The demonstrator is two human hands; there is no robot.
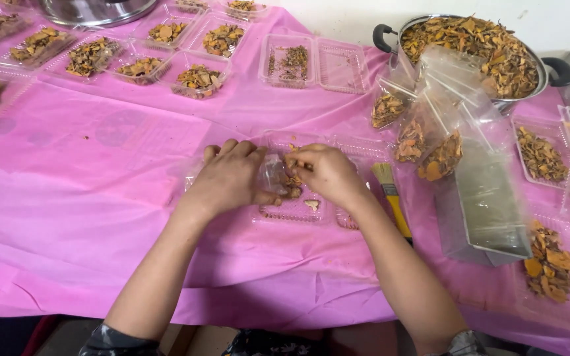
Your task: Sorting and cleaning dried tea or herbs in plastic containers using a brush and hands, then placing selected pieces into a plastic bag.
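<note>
Clear plastic bag (pixel 273 174) at frame centre is pinched by both the left hand (pixel 227 178) and right hand (pixel 328 174), above an open clamshell tray (pixel 298 209).

Pink-clothed table (pixel 100 217) – clear trays (pixel 196 79), steel pot (pixel 470 53), yellow-handled brush (pixel 390 194), filled bags (pixel 430 142)

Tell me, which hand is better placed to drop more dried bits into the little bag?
Probably the right hand. Its fingers pinch dried bits at the bag mouth, over the clear tray. The left hand is busy holding the bag.
</note>
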